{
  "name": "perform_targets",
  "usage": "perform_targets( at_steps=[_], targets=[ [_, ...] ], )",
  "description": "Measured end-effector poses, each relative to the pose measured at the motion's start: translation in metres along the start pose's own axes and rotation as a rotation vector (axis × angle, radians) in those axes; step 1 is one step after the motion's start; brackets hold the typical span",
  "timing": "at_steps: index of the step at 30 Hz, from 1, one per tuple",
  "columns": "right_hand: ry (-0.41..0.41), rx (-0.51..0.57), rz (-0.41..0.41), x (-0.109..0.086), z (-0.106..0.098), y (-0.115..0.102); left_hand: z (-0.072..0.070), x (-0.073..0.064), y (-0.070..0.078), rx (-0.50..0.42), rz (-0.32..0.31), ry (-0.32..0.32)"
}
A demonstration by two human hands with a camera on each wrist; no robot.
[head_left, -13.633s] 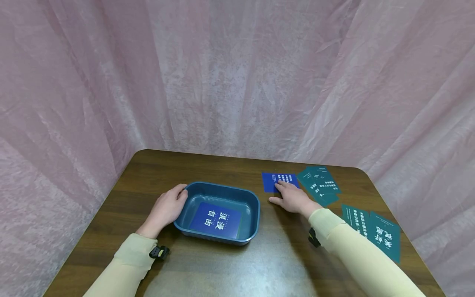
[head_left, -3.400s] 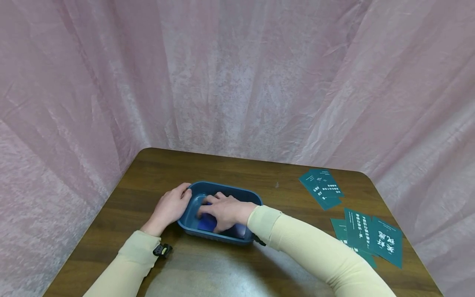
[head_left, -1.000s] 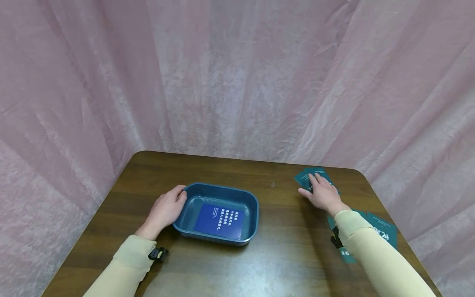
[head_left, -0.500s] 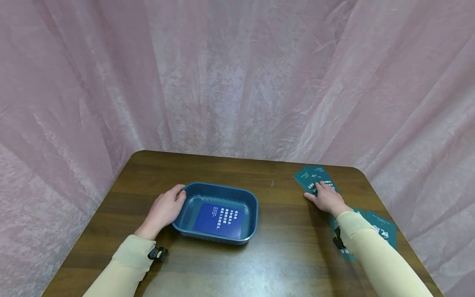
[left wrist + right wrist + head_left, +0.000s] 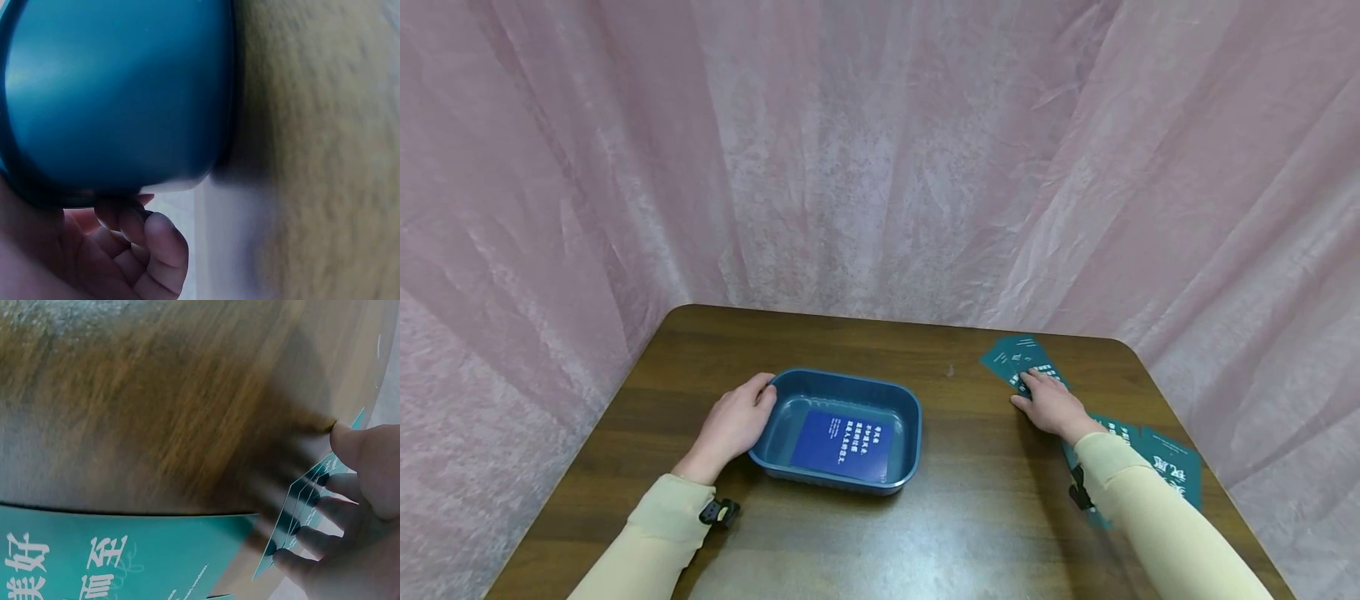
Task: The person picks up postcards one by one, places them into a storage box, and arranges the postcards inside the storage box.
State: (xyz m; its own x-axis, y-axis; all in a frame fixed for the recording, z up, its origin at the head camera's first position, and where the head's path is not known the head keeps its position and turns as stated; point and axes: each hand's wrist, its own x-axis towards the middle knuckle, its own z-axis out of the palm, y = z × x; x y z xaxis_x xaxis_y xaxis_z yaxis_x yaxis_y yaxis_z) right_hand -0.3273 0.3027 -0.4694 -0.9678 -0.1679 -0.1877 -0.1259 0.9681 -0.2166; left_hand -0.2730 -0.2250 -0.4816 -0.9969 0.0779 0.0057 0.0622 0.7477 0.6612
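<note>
My left hand (image 5: 726,429) grips the left end of a dark blue plastic tray (image 5: 831,482), thumb over the rim. The left wrist view shows its fingers (image 5: 164,244) curled below the rim outside the tray wall (image 5: 119,94). A blue printed card (image 5: 842,447) lies flat in the tray. On the far right, my right hand (image 5: 1051,408) rests its fingertips on a fanned group of green cards (image 5: 1021,352) and partly covers them. In the right wrist view its fingers (image 5: 331,512) are spread, tips pressing on the green cards (image 5: 312,478).
Nearer the right edge lies a second group of overlapping green cards (image 5: 1176,467), partly under the right forearm; one is close in the right wrist view as a green card (image 5: 62,550). All stand on a brown wooden table (image 5: 970,500) before a pink curtain (image 5: 880,167).
Since the oldest frame, the blue card on the table is gone, and a blue card with different print shows in the tray. Just now the back green cards slid left under my right fingertips.
</note>
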Motion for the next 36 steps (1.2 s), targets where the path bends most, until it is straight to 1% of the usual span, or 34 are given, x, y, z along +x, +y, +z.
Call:
perform_targets(
  at_steps=[6,10,13,15,19,24,28,31,36],
  targets=[
    [0.028,-0.018,-0.013,0.002,0.0,-0.005,0.0,0.002,-0.001,-0.004,0.0,0.003],
    [0.057,-0.023,-0.02,0.005,-0.002,-0.005,0.0,0.002,-0.001,0.0,-0.005,0.004],
    [0.089,0.004,0.003,0.01,-0.005,0.0,0.0,0.002,-0.001,0.005,-0.008,0.005],
    [0.096,0.03,0.041,0.013,-0.007,0.004,0.0,0.002,0.0,0.006,-0.01,0.003],
    [0.058,0.064,0.143,0.02,-0.012,0.012,0.0,0.001,0.002,0.001,-0.011,-0.005],
    [-0.01,0.066,0.257,0.025,-0.018,0.015,0.001,0.001,0.001,0.002,-0.011,-0.003],
    [-0.037,0.049,0.294,0.028,-0.022,0.014,0.001,0.001,0.0,0.002,-0.016,-0.002],
    [-0.049,0.04,0.294,0.028,-0.026,0.013,0.001,0.001,-0.001,0.002,-0.019,0.001],
    [-0.066,0.085,0.287,0.027,-0.033,0.014,0.001,0.001,-0.001,0.011,-0.019,0.003]
  ],
)
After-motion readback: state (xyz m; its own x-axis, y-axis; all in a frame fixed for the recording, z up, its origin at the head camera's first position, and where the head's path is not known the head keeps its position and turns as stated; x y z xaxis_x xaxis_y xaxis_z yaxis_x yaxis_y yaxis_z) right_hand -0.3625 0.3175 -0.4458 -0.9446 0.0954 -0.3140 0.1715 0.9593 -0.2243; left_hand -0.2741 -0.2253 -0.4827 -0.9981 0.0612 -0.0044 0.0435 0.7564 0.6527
